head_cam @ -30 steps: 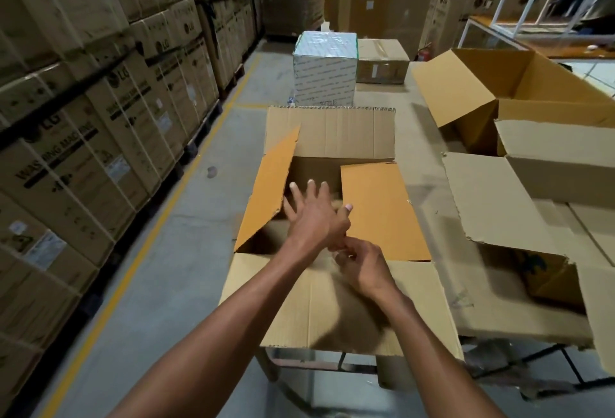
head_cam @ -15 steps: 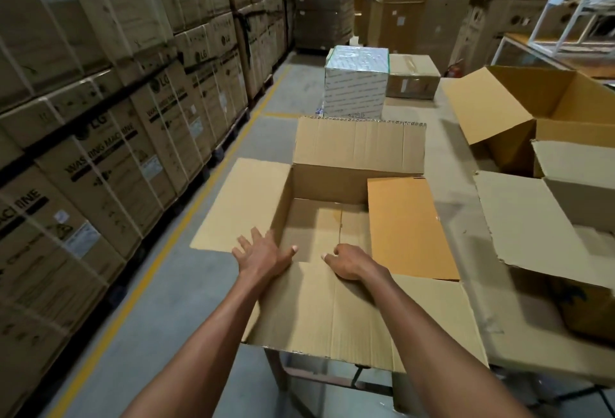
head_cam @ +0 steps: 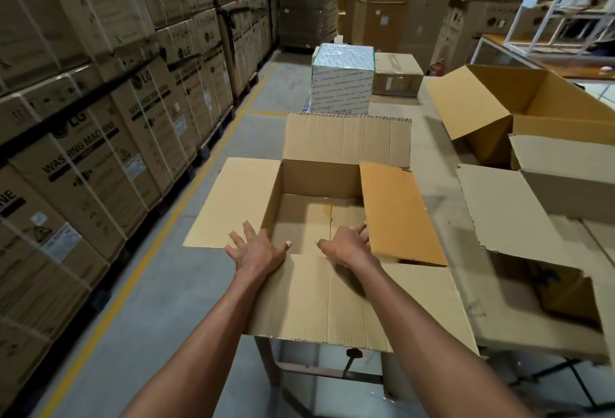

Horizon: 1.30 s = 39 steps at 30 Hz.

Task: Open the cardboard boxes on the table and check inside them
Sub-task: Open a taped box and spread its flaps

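— While you scan from the left, what stands there?

— Stacked washing machine cartons (head_cam: 100, 138), strapped and piled high along a yellow floor line (head_cam: 139, 261). Next comes the open cardboard box (head_cam: 319, 218) on the table (head_cam: 432, 138), with all four flaps folded out.

— And the hands?

— Left hand (head_cam: 258, 251) lies flat with fingers spread, pressing on the left flap (head_cam: 233, 204) at the box's near left corner; the thumb points toward the opening. It grips nothing. Right hand (head_cam: 346, 246) rests on the near rim, fingers reaching over the edge beside the orange-toned right flap (head_cam: 396, 214) (whether they curl round the rim, I cannot tell).

— Anything inside?

— Only the bare cardboard bottom shows, with its centre seam.

— Further back?

— A white wrapped carton (head_cam: 342, 79) stands behind the far flap (head_cam: 346, 139), and a small brown box (head_cam: 396, 74) just beside it.

— To the right?

— Two more open boxes: one farther back (head_cam: 532, 108) with a flap hanging out toward the left, one nearer (head_cam: 562, 184) with a wide flap (head_cam: 512, 214) spread over the table. Behind them, white metal shelving (head_cam: 565, 1).
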Each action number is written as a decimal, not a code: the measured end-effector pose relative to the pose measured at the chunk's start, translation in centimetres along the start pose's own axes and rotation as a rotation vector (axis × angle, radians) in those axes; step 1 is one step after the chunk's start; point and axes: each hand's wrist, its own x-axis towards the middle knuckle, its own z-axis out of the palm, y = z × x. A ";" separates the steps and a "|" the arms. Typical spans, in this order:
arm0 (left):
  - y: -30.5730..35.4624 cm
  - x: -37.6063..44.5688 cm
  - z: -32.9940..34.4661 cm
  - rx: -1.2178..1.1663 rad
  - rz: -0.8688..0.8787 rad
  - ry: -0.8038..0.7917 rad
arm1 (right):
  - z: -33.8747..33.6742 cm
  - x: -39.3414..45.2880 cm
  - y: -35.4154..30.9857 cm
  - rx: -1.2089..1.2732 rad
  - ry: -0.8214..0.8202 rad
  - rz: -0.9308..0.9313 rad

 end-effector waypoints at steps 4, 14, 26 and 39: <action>-0.1 -0.2 0.3 0.070 0.117 0.101 | -3.0 -1.5 0.9 -0.006 0.242 -0.048; 0.5 0.3 1.0 0.073 0.124 0.057 | -9.4 -0.1 10.1 0.008 0.439 0.203; 0.3 0.6 1.4 0.110 0.109 0.114 | -7.2 1.3 17.0 -0.058 0.364 0.366; 0.5 -0.1 1.2 0.069 0.109 0.151 | -6.3 2.1 16.1 -0.113 0.395 0.295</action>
